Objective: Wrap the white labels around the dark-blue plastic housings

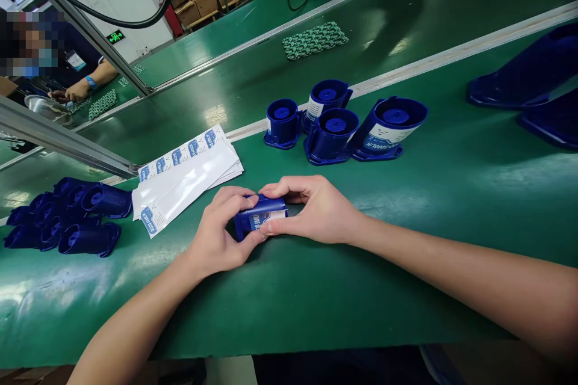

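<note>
A small dark blue plastic housing [259, 216] with a white and blue label lies on its side on the green table [289, 301]. My left hand [221, 234] wraps its fingers around the housing's left end. My right hand [311, 207] grips its right end, thumb pressed on the label. Sheets of white labels [187, 177] lie just left of my hands. Several labelled blue housings [334, 126] stand upright behind my hands. A pile of unlabelled blue housings [67, 219] lies at the far left.
Larger dark blue parts [533, 81] sit at the far right. Green circuit boards [315, 40] lie on the conveyor belt behind. A slanted metal frame bar [63, 138] crosses the left. Another person's hands [79, 90] work at the far left.
</note>
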Motion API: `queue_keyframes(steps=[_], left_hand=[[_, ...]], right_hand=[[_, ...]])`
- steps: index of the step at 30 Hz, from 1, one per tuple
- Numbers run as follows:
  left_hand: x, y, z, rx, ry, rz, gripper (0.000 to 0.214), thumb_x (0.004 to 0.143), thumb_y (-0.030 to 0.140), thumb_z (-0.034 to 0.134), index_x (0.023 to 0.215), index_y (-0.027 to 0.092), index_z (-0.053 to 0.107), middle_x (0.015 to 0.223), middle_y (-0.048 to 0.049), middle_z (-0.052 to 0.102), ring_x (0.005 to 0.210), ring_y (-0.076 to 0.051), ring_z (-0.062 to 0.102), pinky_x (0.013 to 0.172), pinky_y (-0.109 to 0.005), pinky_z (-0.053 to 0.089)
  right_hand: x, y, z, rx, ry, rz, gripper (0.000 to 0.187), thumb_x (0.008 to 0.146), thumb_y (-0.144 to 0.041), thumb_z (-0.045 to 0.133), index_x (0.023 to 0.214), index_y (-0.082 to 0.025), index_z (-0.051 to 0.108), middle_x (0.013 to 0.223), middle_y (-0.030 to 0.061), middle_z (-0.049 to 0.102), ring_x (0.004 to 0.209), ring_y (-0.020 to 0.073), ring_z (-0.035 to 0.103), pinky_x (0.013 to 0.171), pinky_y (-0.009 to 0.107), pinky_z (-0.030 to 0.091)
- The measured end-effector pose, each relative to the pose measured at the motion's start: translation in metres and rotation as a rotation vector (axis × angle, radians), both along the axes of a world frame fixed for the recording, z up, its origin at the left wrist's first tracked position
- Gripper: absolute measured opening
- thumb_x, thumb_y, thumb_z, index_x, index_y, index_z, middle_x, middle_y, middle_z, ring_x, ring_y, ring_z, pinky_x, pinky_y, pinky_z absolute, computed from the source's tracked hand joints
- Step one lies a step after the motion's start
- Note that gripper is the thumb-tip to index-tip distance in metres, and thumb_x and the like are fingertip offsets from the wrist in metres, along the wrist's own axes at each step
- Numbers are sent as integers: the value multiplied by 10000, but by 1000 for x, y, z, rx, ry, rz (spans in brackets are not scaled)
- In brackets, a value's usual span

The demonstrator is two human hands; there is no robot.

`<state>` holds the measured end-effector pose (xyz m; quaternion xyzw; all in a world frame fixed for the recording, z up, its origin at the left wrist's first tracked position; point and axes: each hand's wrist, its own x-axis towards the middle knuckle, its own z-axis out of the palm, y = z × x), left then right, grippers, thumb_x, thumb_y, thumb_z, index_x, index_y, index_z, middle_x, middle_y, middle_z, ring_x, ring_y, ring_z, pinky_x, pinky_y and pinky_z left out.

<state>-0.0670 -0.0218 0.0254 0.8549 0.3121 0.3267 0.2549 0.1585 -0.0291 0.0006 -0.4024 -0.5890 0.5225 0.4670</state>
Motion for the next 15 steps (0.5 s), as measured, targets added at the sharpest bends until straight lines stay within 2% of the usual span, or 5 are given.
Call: queue_keyframes(steps=[11,13,15], left_hand=[[7,-9,11,-99,-27,53,240,814,266,880,1013,250,747,1182,-116,789,1085,-317,713,963,-547,557],[8,-8,11,-152,-50,82,242,790,261,895,981,245,748,1165,-111,792,1075,-316,715,940,-530,567],[10,-6,11,-215,-86,118,209,774,260,906,907,234,747,1091,-101,797,1035,-302,722,909,-493,574]], right_hand=[[8,-3,3,-79,49,63,385,573,-473,1000,794,-231,797,1060,81,851,1115,366,782,967,491,652],[10,-1,3,-87,58,80,389,561,-470,1009,805,-233,820,1052,81,857,1147,373,773,989,494,644],[12,1,2,-89,73,113,338,611,-464,992,803,-233,838,1023,80,863,1172,375,765,1006,490,634]])
